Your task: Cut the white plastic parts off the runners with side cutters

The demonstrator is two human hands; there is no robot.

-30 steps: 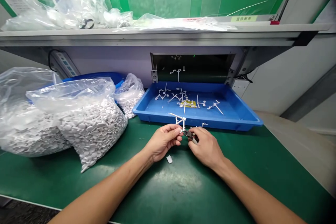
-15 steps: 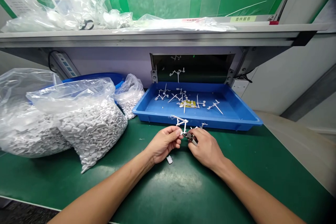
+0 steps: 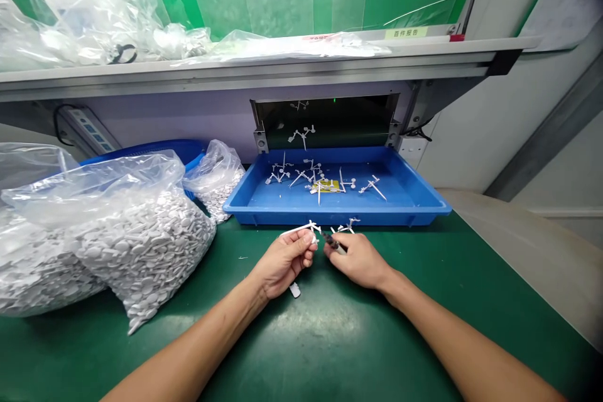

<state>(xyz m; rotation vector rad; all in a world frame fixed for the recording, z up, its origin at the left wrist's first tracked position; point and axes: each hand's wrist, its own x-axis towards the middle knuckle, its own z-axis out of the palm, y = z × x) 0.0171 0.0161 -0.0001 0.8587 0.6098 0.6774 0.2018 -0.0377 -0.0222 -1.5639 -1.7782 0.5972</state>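
Note:
My left hand [image 3: 288,259] pinches a branched white plastic sprue [image 3: 301,227] between thumb and fingers, its long stem pointing left. Small nippers [image 3: 335,244] with dark jaws are gripped in my right hand [image 3: 360,260], the jaws close to the sprue's right end. Whether the jaws touch it I cannot tell. Below my left hand a flat white plastic piece [image 3: 294,289] lies on the green table [image 3: 325,345]. Another white sprue [image 3: 347,226] lies just beyond my right hand, against the tray's front.
A blue tray [image 3: 409,217] with several white sprues stands behind my hands, under a dark wall opening [image 3: 348,129]. Large clear bags of white parts [image 3: 146,232] fill the left side, with a smaller bag [image 3: 217,182] behind. A shelf edge [image 3: 264,72] runs overhead.
The sprue in my left hand has turned, its stem swinging from upright to pointing left. The nippers have drawn slightly away from my left fingers. The whole view has shifted a little.

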